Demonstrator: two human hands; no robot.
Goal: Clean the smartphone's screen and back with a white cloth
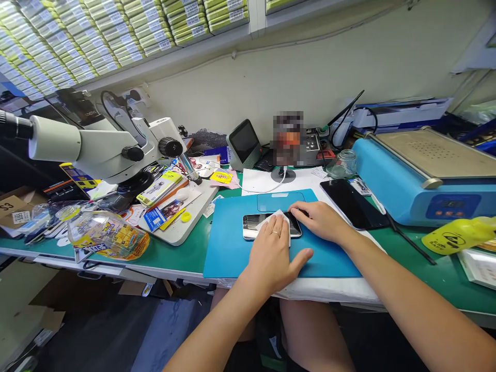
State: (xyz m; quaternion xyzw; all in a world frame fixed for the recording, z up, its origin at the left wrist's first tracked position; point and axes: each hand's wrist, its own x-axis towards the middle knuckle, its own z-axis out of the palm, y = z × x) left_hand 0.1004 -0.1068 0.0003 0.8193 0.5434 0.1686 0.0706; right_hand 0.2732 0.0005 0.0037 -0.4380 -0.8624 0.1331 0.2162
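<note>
A smartphone (251, 227) with a dark, reflective face and a light rim lies flat on a blue work mat (228, 258). My left hand (271, 253), wearing a ring, rests over its middle. Its fingers lie flat on a white wipe (279, 213) pressed against the screen, and the thumb sticks out to the right. At the phone's right end, my right hand (320, 219) has curled fingers gripping the upper corner; some fingertips are hidden. Just beyond the phone lies a clear, phone-shaped sheet (281, 202) with a dark outline.
Right of the mat are a black phone (343, 201), a blue heated plate machine (387, 181) and a yellow bottle (457, 235). To the left stand a microscope (96, 150) and a plastic jar (110, 235). A small display (244, 142) and glass jar (346, 161) stand behind.
</note>
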